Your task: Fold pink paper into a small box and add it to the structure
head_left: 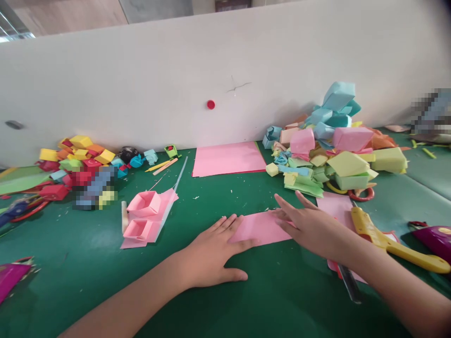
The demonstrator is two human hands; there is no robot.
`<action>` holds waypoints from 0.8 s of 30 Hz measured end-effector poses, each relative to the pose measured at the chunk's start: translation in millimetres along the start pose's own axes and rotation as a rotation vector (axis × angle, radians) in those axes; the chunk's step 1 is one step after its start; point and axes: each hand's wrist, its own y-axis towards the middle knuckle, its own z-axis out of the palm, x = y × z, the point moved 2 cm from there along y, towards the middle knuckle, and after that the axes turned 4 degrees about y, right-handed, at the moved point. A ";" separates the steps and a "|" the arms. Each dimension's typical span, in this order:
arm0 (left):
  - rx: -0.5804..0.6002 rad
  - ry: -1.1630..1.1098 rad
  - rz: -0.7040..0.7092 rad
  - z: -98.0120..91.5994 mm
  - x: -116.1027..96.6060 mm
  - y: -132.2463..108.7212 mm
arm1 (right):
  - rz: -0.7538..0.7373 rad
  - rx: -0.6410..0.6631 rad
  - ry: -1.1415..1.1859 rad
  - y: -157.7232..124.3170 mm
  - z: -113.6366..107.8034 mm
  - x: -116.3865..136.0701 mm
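Note:
A strip of pink paper (262,227) lies flat on the green tabletop between my hands. My left hand (216,251) rests with fingers stretched out over its left end. My right hand (310,227), fingers apart, is over the strip's right end; whether its fingertips press down I cannot tell. To the left, two small folded pink paper boxes (143,204) sit on pink paper beside a clear ruler (172,197). A yellow glue gun (398,244) lies beyond my right forearm, partly over another pink sheet (334,204). A dark-handled tool (348,284) pokes out below that forearm.
Pink sheets (229,159) are stacked at the white partition (158,84). Folded paper boxes (338,136) pile up at the back right, and yellow and red ones (81,152) at the back left. Purple objects (435,239) stand at both side edges. Thin sticks (165,166) lie behind the small boxes.

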 end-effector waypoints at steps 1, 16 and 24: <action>0.005 0.001 -0.007 -0.2 -0.2 0.1 | 0.016 -0.003 -0.017 -0.6 -1.0 -6.3; -0.051 0.020 0.027 0.7 4.8 0.1 | 0.241 -0.181 -0.092 13.0 -7.5 -26.6; -0.073 0.034 -0.014 2.0 8.1 -11.0 | 0.268 -0.108 -0.155 9.5 -13.1 -26.1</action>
